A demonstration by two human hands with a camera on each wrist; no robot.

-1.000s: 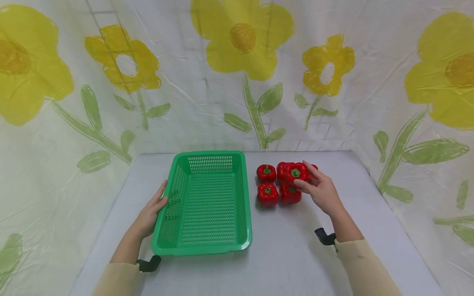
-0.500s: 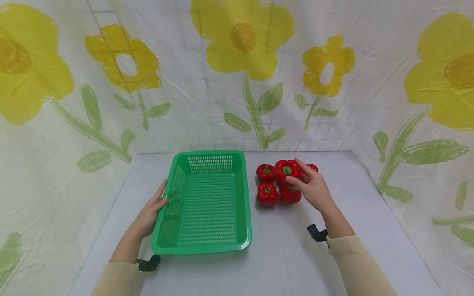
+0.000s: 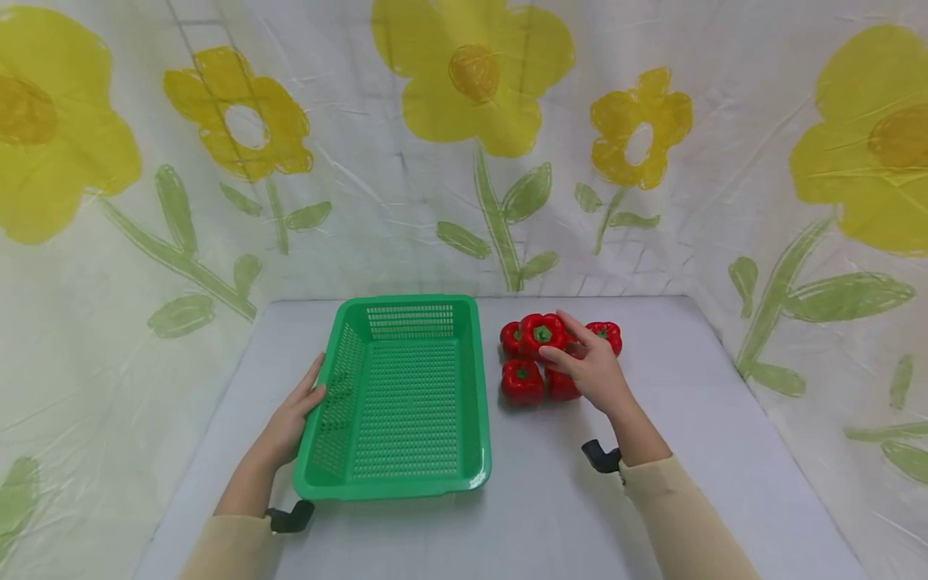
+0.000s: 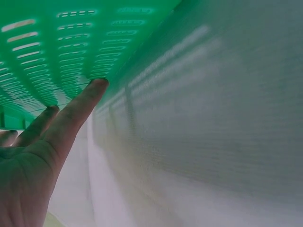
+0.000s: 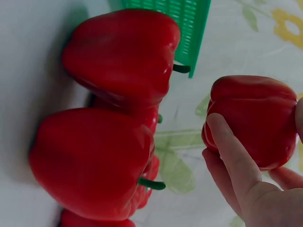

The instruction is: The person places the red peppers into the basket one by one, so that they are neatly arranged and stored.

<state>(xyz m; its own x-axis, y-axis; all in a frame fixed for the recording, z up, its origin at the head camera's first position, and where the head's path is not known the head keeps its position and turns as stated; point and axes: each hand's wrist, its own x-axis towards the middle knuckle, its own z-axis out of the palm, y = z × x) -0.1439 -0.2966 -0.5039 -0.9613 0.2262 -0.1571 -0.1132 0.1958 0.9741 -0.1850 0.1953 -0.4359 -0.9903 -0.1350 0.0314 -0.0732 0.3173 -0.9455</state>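
1. A red bell pepper point(image 3: 532, 337) hangs in a person's right hand point(image 3: 598, 377), above the counter point(image 3: 536, 507) and near the right side of a green basket point(image 3: 391, 488); the grip is closed around it, thumb to one side, fingers to the other.

2. Across the counter, the left hand point(image 3: 288, 423) rests against the basket's outer wall, its grip loose, fingers stretched along the slats; it seems to be steadying the basket.

3. The work looks to be in its early stages; one pepper is off the counter, none lies in the basket, and the slatted floor shows from end to end.

4. Left to handle, by the look of it: a front-left pepper point(image 3: 522, 385); a front-right pepper point(image 3: 561, 388), partly hidden by the right hand; a back-left pepper point(image 3: 510, 340), partly covered by the held one; a back-right pepper point(image 3: 609, 334); more red shows between the fingers, though whether it is another pepper I cannot tell.

5. The basket's right rim stands between the held pepper and the basket's inside; it would likely need clearing from above; a flowered sheet point(image 3: 406, 234) hangs behind the counter, and a dark wrist mount point(image 3: 602, 457) juts below the right wrist.
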